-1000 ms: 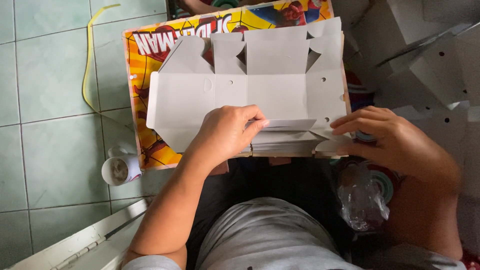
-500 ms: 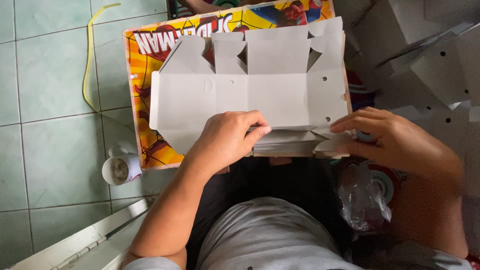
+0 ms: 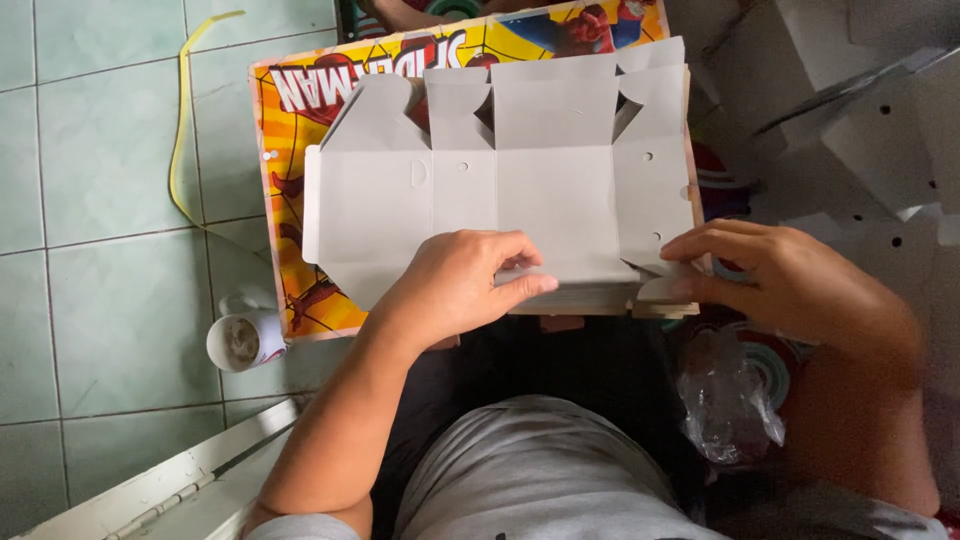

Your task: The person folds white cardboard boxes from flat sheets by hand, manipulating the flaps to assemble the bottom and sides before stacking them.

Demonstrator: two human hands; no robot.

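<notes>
A flat white die-cut cardboard box blank [image 3: 545,170] lies unfolded on top of a stack of similar blanks [image 3: 600,298], which rests on a colourful yellow and red printed board [image 3: 300,130]. My left hand [image 3: 460,285] pinches the near edge flap of the top blank at its middle, thumb and fingers closed on it. My right hand [image 3: 790,275] presses its fingertips on the stack's near right corner.
A white roll of tape [image 3: 243,340] stands on the green tiled floor [image 3: 100,250] at the left. A yellow strap [image 3: 185,130] curls on the tiles. Folded white boxes [image 3: 860,110] pile up at the right. A crumpled clear plastic bag [image 3: 730,400] sits by my right knee.
My left hand has shifted slightly and curled tighter on the near flap. The right hand has stayed on the stack's corner.
</notes>
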